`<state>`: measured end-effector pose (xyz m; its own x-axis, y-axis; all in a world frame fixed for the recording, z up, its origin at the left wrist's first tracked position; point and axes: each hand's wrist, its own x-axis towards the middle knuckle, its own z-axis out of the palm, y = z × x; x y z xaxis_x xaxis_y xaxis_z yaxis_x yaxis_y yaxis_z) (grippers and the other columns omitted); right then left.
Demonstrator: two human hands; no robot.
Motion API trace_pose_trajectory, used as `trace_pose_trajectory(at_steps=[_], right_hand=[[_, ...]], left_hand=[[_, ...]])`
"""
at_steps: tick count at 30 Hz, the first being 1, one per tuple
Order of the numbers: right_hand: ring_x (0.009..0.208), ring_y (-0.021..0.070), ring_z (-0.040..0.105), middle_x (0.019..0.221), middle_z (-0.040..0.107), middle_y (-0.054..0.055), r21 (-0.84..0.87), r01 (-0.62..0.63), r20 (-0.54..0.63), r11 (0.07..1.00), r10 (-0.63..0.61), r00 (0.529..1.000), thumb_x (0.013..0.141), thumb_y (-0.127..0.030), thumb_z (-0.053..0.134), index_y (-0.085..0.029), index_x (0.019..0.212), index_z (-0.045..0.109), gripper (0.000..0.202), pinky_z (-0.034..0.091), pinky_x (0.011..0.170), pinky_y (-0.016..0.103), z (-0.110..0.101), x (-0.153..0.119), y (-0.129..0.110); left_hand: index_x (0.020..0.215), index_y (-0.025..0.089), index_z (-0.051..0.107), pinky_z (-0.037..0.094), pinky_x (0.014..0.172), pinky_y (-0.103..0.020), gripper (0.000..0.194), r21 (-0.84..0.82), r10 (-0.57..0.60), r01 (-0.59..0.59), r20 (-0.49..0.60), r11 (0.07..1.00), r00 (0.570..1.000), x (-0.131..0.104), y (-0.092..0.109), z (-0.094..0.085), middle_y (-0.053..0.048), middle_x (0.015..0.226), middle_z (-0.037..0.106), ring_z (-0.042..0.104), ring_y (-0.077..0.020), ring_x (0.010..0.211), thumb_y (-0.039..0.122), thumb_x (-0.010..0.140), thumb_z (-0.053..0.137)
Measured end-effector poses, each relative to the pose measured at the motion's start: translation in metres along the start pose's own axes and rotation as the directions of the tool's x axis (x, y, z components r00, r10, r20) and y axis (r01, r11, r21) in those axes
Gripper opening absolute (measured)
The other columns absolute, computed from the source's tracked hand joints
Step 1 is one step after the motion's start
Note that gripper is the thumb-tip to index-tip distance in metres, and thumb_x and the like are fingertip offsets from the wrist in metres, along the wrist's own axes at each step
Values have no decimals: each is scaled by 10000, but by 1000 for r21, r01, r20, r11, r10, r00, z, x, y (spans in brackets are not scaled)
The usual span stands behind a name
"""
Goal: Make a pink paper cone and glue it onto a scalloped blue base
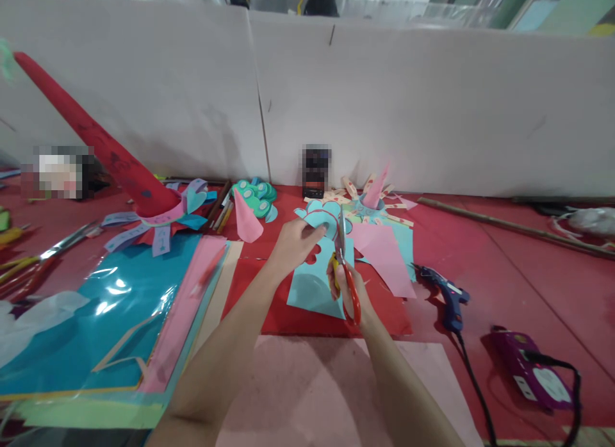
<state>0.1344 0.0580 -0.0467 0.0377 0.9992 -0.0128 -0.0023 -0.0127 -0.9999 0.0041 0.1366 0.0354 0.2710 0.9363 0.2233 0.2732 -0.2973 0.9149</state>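
Pointing lengthwise toward white partition (394, 107), scissors (340, 253) in right-hand grip (343, 283), scalloped blue paper (330, 209) pinched in left-hand grip (302, 241)

Between the left hand (296, 239) and the right hand (346, 282), the scissors (341, 247) take up the narrow gap. A white partition (432, 114) blocks the far side of the desk (485, 261). Just before it, a pink cone (376, 192) and a dark upright block (315, 170) stand in the way. On the right, a bare strip runs between the long stick (519, 228) and the glue gun (450, 300); nearer, the purple box (531, 370) and cords obstruct low passage. A tall red cone (122, 162) bars the left rear. Between the forearms, the flat pink sheet (298, 389) leaves open room above.
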Motion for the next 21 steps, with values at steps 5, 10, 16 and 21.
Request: trace_pose_trajectory(at_steps=[5, 10, 16, 21], right_hand=[[389, 81, 327, 453, 354, -87, -10, -3, 0, 1000, 3, 1000, 781, -751, 439, -224, 767, 450, 527, 286, 397, 222, 0, -1, 0], [391, 76, 314, 452, 341, -89, -32, -1, -4, 999, 1, 1000, 805, -730, 427, -224, 760, 435, 508, 276, 395, 217, 1, -3, -4], [382, 72, 316, 447, 339, -89, -51, 6, 15, 999, -6, 1000, 823, -708, 426, -221, 745, 420, 493, 275, 387, 213, 0, -5, -8], [367, 71, 314, 450, 329, -96, -32, -10, 7, 999, 10, 1000, 820, -698, 440, -225, 744, 419, 480, 269, 368, 208, 1, -5, -4]], left_hand=[[639, 172, 609, 520, 624, -237, 134, -59, -27, 27, -8, 998, 1000, 0, 2, -1, 12, 594, 605, 629, -154, 636, 235, 755, 585], [690, 165, 636, 534, 666, -254, 119, -69, -5, 3, -22, 998, 1000, 1, 0, -1, 1, 645, 645, 648, -173, 695, 257, 743, 583], [763, 147, 650, 523, 727, -266, 220, -92, 20, -22, -25, 996, 1000, 1, -6, -3, -19, 777, 689, 645, -187, 798, 345, 765, 553], [779, 146, 645, 522, 734, -272, 229, -84, 22, -23, -17, 996, 1000, 1, -7, -3, -24, 788, 692, 646, -192, 811, 355, 772, 552]])
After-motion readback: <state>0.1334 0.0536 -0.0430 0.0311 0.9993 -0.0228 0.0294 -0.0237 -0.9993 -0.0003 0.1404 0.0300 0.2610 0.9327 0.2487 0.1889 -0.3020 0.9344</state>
